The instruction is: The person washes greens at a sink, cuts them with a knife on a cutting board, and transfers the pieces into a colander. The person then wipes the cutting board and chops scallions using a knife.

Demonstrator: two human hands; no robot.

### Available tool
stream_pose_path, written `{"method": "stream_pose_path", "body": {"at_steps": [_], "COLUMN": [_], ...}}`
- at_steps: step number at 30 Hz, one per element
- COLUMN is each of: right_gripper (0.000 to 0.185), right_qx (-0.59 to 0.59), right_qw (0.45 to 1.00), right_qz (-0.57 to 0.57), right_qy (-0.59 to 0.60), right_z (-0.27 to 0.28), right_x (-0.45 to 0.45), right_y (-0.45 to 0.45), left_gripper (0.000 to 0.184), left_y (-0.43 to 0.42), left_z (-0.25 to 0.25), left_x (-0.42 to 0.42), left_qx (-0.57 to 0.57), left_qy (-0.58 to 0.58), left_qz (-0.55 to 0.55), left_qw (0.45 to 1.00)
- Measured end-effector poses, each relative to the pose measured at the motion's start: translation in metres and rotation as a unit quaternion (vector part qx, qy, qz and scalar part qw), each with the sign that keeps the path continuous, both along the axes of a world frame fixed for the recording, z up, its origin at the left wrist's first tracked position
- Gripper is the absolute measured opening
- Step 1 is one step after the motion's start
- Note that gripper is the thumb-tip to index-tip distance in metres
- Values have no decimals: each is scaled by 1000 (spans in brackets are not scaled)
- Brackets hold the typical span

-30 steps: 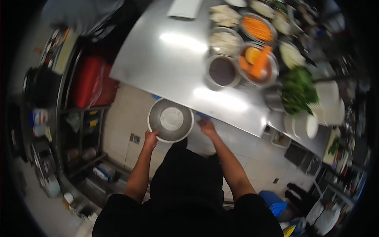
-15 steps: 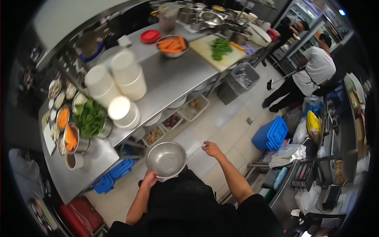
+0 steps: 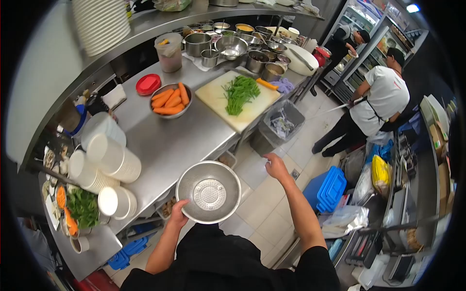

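Note:
My left hand (image 3: pixel 179 212) is closed on the rim of a metal colander (image 3: pixel 233 191), with the thumb over the edge. The colander is held in front of my body, tilted so its perforated inside faces me. My right hand (image 3: pixel 276 166) is held out over the floor, apart from the colander. Its fingers are curled together, and whatever they may hold is hidden. Beyond the colander, on the steel counter (image 3: pixel 160 128), are a metal bowl of carrots (image 3: pixel 171 102) and a cutting board (image 3: pixel 206 99) with chopped greens (image 3: pixel 240 94).
Stacked white tubs (image 3: pixel 114 157) and leafy greens (image 3: pixel 83 206) stand at the counter's left. A grey bin (image 3: pixel 262 138) is below the board. A blue lidded box (image 3: pixel 327 189) sits on the floor at right. One person (image 3: pixel 383 92) stands beyond it, another (image 3: pixel 347 41) by the fridges.
My view has shifted towards the counter's far side. The colander has come up closer and its inside shows more fully. My right hand is higher in view, still apart from it.

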State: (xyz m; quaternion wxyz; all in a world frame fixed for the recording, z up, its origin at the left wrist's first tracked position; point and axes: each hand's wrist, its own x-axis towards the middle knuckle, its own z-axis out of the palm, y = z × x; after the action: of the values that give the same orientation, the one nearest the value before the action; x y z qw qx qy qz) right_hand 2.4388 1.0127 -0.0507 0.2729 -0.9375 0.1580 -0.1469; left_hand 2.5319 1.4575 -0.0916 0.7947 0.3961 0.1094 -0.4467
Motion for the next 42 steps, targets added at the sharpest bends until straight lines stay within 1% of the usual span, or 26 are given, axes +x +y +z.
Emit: {"method": "stream_pose_path", "body": {"at_steps": [3, 4, 8, 10, 11, 14, 15, 17, 18, 19, 21, 24, 25, 26, 27, 28, 30, 32, 33, 34, 36, 37, 38, 39, 40, 42], "right_gripper": [27, 22, 18, 18, 17, 26, 29, 36, 42, 42, 41, 35, 33, 31, 29, 28, 27, 29, 29, 30, 31, 33, 34, 36, 38, 38], "right_qx": [-38, -69, -116, -122, -124, -151, -175, -222, -240, -208, -145, -41, 148, 328, 492, 555, 671, 648, 635, 553, 368, 256, 138, 17, -18, -60], "right_qw": [999, 996, 993, 991, 991, 988, 984, 975, 971, 977, 978, 980, 969, 919, 832, 785, 677, 691, 699, 774, 888, 935, 959, 959, 972, 973], "right_qz": [6, 10, 0, -15, -23, -11, -11, -8, 9, 36, 97, 195, 185, 164, 133, 138, 132, 133, 138, 162, 202, 228, 247, 258, 234, 222], "right_qy": [6, -53, -28, -45, -53, -29, -21, -7, -1, 36, 111, -5, 69, 146, 220, 237, 273, 293, 297, 263, 186, 92, -8, -111, -28, 18], "right_z": [18, 6, 34, 42, 41, 35, 30, 14, 1, -3, 3, 14, 34, 61, 77, 79, 78, 84, 87, 88, 83, 65, 35, 21, 22, 21], "right_x": [68, 89, 175, 221, 240, 293, 307, 337, 348, 356, 367, 376, 374, 369, 371, 376, 374, 372, 377, 382, 385, 391, 401, 410, 414, 414], "right_y": [-58, -82, -144, -181, -199, -256, -271, -303, -320, -330, -347, -372, -372, -367, -365, -365, -365, -369, -370, -374, -389, -395, -401, -404, -400, -390], "left_gripper": [50, 50, 54, 57, 57, 57, 55, 54, 52, 50, 48, 48, 49, 50, 50, 51, 52, 54, 53, 53, 52, 52, 52, 52, 53, 53], "left_y": [-50, -64, -116, -143, -152, -168, -169, -184, -191, -205, -220, -266, -284, -306, -328, -346, -371, -391, -403, -416, -428, -429, -429, -431, -432, -434], "left_z": [10, 10, 30, 56, 56, 44, 31, 46, 48, 59, 53, 66, 70, 78, 87, 93, 85, 83, 92, 105, 113, 111, 109, 106, 103, 94], "left_x": [50, 63, 103, 126, 133, 154, 157, 156, 152, 146, 128, 92, 80, 70, 63, 57, 45, 32, 32, 30, 11, 2, -5, -10, -15, -33], "left_qx": [-18, -26, -30, -25, -15, 15, 10, 40, 48, 59, 58, 86, 96, 104, 111, 118, 110, 121, 121, 122, 127, 127, 126, 125, 123, 125], "left_qy": [-6, -6, -30, -47, -45, -35, -30, -64, -60, -70, -67, -90, -95, -92, -91, -89, -87, -74, -84, -91, -90, -87, -85, -85, -84, -73], "left_qz": [22, 26, 39, 46, 61, 116, 147, 212, 250, 289, 359, 452, 482, 507, 529, 548, 573, 597, 599, 602, 612, 618, 623, 621, 619, 609], "left_qw": [1000, 999, 998, 998, 997, 992, 989, 974, 965, 953, 929, 883, 866, 851, 836, 823, 808, 790, 787, 784, 776, 771, 768, 769, 771, 780]}}
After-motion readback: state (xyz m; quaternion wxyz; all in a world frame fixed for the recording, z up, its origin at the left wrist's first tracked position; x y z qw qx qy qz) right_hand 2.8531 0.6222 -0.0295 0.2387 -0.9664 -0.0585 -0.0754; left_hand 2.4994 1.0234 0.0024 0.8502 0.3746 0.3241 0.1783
